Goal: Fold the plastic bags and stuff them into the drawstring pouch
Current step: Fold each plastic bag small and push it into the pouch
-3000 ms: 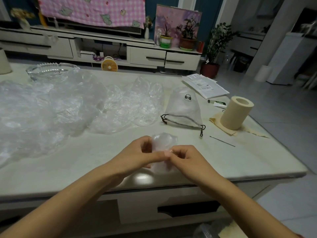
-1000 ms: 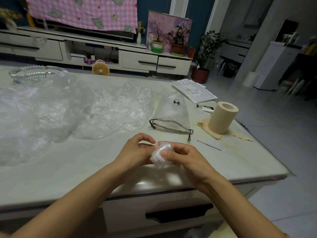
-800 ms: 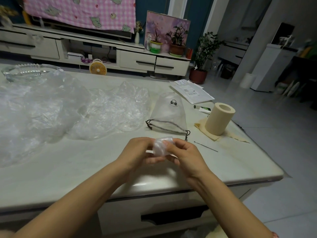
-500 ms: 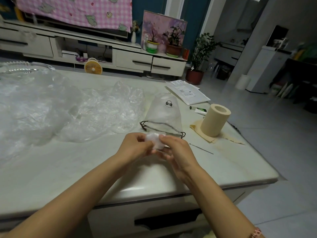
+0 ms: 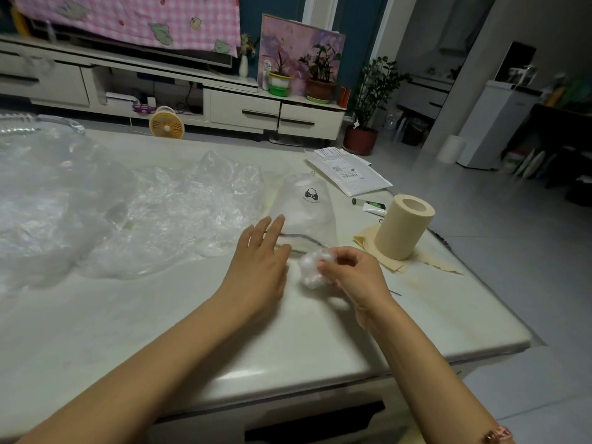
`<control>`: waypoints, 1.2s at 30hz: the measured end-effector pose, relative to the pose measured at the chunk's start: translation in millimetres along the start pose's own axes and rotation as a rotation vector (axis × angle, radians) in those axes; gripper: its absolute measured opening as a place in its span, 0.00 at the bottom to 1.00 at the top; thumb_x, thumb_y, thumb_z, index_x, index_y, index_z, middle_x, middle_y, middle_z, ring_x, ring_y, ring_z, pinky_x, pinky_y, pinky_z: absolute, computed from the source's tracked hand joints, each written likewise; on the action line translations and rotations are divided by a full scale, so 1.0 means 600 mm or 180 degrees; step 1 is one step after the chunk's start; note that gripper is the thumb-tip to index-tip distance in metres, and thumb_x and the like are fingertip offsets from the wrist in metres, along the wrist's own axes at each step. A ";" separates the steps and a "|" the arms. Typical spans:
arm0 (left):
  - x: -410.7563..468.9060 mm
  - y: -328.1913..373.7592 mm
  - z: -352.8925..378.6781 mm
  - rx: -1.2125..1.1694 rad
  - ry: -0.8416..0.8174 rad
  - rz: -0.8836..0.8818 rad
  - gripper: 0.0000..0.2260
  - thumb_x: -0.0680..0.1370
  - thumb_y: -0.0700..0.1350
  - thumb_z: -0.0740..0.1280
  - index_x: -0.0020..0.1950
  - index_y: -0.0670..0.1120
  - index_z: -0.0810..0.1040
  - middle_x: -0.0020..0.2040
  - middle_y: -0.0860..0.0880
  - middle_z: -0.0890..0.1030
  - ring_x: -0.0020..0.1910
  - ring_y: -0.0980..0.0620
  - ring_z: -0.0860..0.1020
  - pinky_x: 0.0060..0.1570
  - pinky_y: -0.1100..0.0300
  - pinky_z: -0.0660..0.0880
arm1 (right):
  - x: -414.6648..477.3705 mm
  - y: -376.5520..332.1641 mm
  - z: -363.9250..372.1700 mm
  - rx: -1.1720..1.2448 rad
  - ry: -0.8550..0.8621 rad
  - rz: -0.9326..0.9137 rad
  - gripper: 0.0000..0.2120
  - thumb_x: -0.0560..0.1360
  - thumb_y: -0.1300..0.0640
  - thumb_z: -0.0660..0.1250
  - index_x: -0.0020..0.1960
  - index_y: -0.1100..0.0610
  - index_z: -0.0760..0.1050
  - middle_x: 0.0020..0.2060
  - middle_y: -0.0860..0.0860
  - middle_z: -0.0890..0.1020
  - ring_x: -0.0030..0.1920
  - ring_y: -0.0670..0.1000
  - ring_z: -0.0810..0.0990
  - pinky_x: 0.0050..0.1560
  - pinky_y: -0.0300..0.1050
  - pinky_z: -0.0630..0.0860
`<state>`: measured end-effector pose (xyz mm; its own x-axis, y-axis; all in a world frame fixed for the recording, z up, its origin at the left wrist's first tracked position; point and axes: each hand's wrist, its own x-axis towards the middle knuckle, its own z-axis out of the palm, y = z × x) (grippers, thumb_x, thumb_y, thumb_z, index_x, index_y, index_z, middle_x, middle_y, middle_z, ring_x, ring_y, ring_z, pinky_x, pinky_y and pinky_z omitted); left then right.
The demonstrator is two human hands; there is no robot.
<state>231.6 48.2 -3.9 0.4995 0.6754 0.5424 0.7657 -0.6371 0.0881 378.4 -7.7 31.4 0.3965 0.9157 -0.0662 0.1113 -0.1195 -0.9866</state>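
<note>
My right hand (image 5: 354,275) grips a small balled-up clear plastic bag (image 5: 312,267) just above the table. My left hand (image 5: 261,254) is open with straight fingers, and its fingertips reach the left side of the mouth of the drawstring pouch (image 5: 306,213). The pouch is translucent, with a black bow logo and a dark cord, and lies flat just beyond both hands. Loose crumpled clear plastic bags (image 5: 160,213) lie spread over the table to the left, with a larger heap (image 5: 41,200) further left.
A beige paper roll (image 5: 403,225) stands on a beige cloth right of the pouch. A small tube (image 5: 368,204) and a white mailer envelope (image 5: 347,171) lie behind it. A glass dish (image 5: 41,123) sits at the far left. A thin dark needle (image 5: 394,293) lies near my right wrist.
Both hands were working the bag into a small wad. My left hand has let go and reached forward to the pouch mouth; my right hand alone keeps the wad.
</note>
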 end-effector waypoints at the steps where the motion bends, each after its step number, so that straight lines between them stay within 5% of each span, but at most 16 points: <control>1: 0.005 -0.007 0.011 0.0191 -0.0035 0.0073 0.11 0.67 0.44 0.68 0.45 0.41 0.83 0.59 0.36 0.78 0.55 0.34 0.79 0.49 0.39 0.75 | 0.001 0.003 -0.002 -0.0062 -0.0028 -0.0032 0.10 0.71 0.71 0.68 0.39 0.57 0.76 0.33 0.51 0.78 0.32 0.46 0.75 0.29 0.29 0.71; 3: 0.013 -0.012 0.026 0.0218 -0.0277 0.0118 0.17 0.65 0.43 0.75 0.51 0.38 0.82 0.58 0.36 0.79 0.54 0.35 0.79 0.50 0.38 0.75 | 0.005 0.012 -0.002 -0.0267 -0.0058 -0.0140 0.11 0.70 0.70 0.70 0.37 0.56 0.76 0.32 0.50 0.77 0.32 0.46 0.74 0.29 0.29 0.70; 7: 0.017 -0.021 0.029 -0.0015 -0.0039 0.0382 0.21 0.71 0.42 0.55 0.58 0.34 0.76 0.57 0.36 0.79 0.54 0.41 0.72 0.54 0.49 0.71 | 0.026 0.023 0.005 -0.0899 0.0301 -0.0879 0.11 0.67 0.64 0.74 0.36 0.50 0.76 0.41 0.48 0.76 0.44 0.47 0.76 0.45 0.39 0.71; 12: -0.003 -0.012 0.012 -0.0835 0.0019 0.0380 0.22 0.77 0.44 0.53 0.67 0.34 0.70 0.66 0.37 0.72 0.57 0.46 0.67 0.49 0.53 0.76 | 0.053 0.033 0.024 -0.1641 0.0915 -0.2262 0.03 0.67 0.61 0.74 0.38 0.57 0.81 0.61 0.52 0.75 0.58 0.49 0.69 0.59 0.43 0.65; 16: -0.016 0.009 0.014 -0.1076 0.0052 0.0481 0.21 0.77 0.43 0.54 0.66 0.36 0.70 0.66 0.43 0.69 0.57 0.49 0.68 0.49 0.59 0.75 | 0.076 0.055 0.043 -0.2119 0.0952 -0.2637 0.09 0.62 0.67 0.69 0.39 0.59 0.72 0.44 0.56 0.80 0.43 0.58 0.80 0.43 0.48 0.74; 21: -0.022 0.022 0.021 -0.1079 0.0037 0.0432 0.21 0.75 0.40 0.54 0.65 0.34 0.71 0.64 0.39 0.74 0.56 0.47 0.68 0.57 0.57 0.66 | 0.099 0.053 0.057 -0.2588 0.1171 -0.2869 0.25 0.58 0.74 0.70 0.47 0.57 0.64 0.35 0.57 0.77 0.30 0.57 0.76 0.28 0.39 0.65; 25: -0.026 0.025 0.023 -0.0845 -0.0001 0.0460 0.20 0.72 0.41 0.55 0.59 0.35 0.77 0.58 0.40 0.79 0.54 0.48 0.69 0.58 0.55 0.70 | 0.120 0.053 0.059 -0.3477 0.1174 -0.2458 0.17 0.54 0.75 0.71 0.36 0.61 0.70 0.32 0.57 0.73 0.26 0.58 0.73 0.25 0.39 0.53; 29: -0.013 -0.017 0.007 -0.0238 -0.0018 0.0014 0.16 0.68 0.41 0.59 0.50 0.41 0.82 0.52 0.43 0.82 0.54 0.44 0.77 0.56 0.44 0.75 | 0.141 0.045 0.060 -0.3658 0.0813 -0.1465 0.10 0.70 0.69 0.61 0.51 0.63 0.71 0.50 0.60 0.73 0.50 0.62 0.73 0.39 0.48 0.63; 31: -0.006 -0.042 -0.018 -0.0080 -0.0214 -0.0608 0.16 0.71 0.39 0.64 0.58 0.39 0.78 0.62 0.38 0.76 0.62 0.39 0.74 0.62 0.41 0.69 | 0.143 0.038 0.059 -0.3430 0.0541 -0.1007 0.12 0.71 0.64 0.62 0.55 0.61 0.69 0.55 0.59 0.71 0.56 0.61 0.70 0.50 0.50 0.66; 33: -0.005 -0.072 -0.036 0.0241 -0.0678 -0.1312 0.21 0.80 0.43 0.60 0.72 0.41 0.62 0.74 0.38 0.59 0.73 0.40 0.57 0.71 0.45 0.54 | 0.136 0.027 0.058 -0.3139 0.0377 -0.0698 0.15 0.71 0.59 0.63 0.57 0.60 0.69 0.58 0.58 0.70 0.60 0.61 0.68 0.58 0.51 0.66; 36: -0.020 -0.119 -0.048 0.0634 -0.1019 -0.2013 0.20 0.82 0.48 0.57 0.71 0.42 0.59 0.71 0.40 0.61 0.70 0.41 0.61 0.65 0.52 0.60 | 0.119 0.015 0.060 -0.3194 -0.0094 -0.0496 0.24 0.73 0.51 0.64 0.67 0.58 0.65 0.64 0.58 0.67 0.65 0.60 0.65 0.64 0.52 0.62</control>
<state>159.1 75.2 7.2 0.0086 0.9863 0.1649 0.9906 -0.0309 0.1335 374.8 70.3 12.6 0.2912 0.9560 0.0354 0.8788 -0.2527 -0.4048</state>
